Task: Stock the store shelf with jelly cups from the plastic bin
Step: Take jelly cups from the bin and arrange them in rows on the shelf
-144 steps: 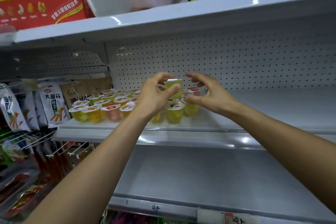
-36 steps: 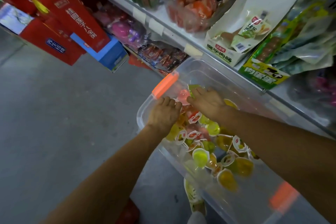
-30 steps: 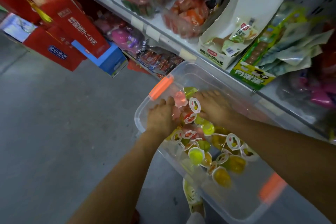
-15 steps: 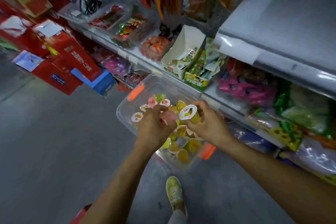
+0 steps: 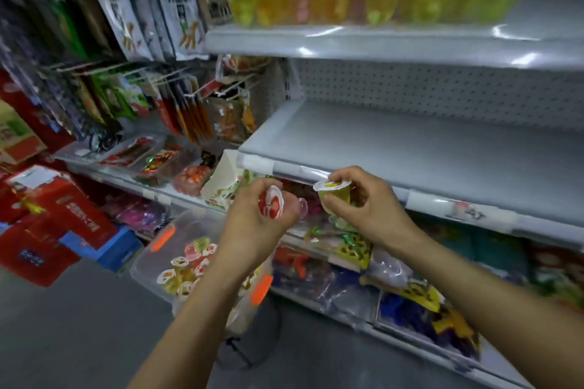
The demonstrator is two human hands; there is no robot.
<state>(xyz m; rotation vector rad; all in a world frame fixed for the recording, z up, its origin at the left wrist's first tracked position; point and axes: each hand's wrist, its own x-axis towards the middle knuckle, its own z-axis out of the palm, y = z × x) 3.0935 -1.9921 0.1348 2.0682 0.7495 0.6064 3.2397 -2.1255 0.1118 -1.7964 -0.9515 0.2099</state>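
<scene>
Red carton: white Chinese characters run down its face at lower left, too smeared for you to read.
Blue patch: pale lettering on the red pack below that carton, illegible.
Hanging snack packets: dark characters head the white packs, blurred past reading.
Shelf-edge tag: handwritten marks, no figure you can make out.
Red-lidded jelly cup: held in your left hand, lid printed, no letters legible.
Yellow jelly cup: in your right hand, lid likewise unreadable.
</scene>
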